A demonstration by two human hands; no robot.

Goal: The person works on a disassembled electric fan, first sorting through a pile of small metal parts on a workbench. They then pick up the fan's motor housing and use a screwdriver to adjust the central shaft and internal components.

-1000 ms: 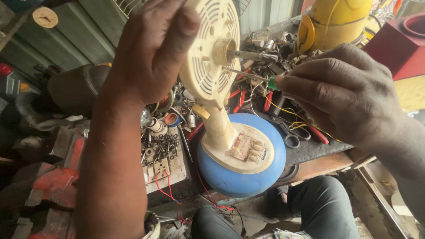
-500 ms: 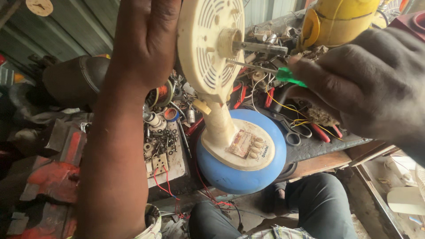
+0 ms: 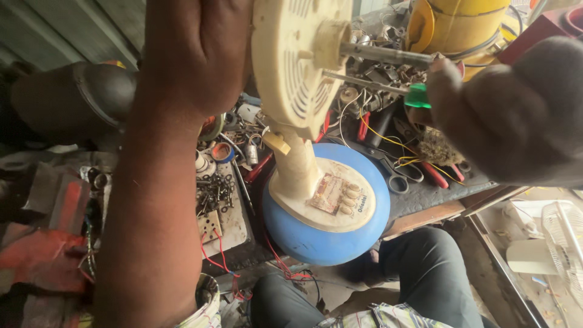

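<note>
Since the earlier frame, both hands have been brought closer to the camera and the fan motor housing [image 3: 300, 58] has shifted toward the upper centre. In the head view, the left hand [image 3: 194, 51] is seen at the upper left, its grip pressed around the rear of the cream housing – the fingers themselves are hidden. The right hand [image 3: 516, 112], at the upper right, is closed around a green-handled screwdriver [image 3: 388, 88], whose tip is set against the housing just below the metal shaft [image 3: 388, 56]. The fan's blue base [image 3: 316, 234] rests on the cluttered counter [image 3: 425, 203] at centre – scissors [image 3: 395, 173] lie just beside it.
</note>
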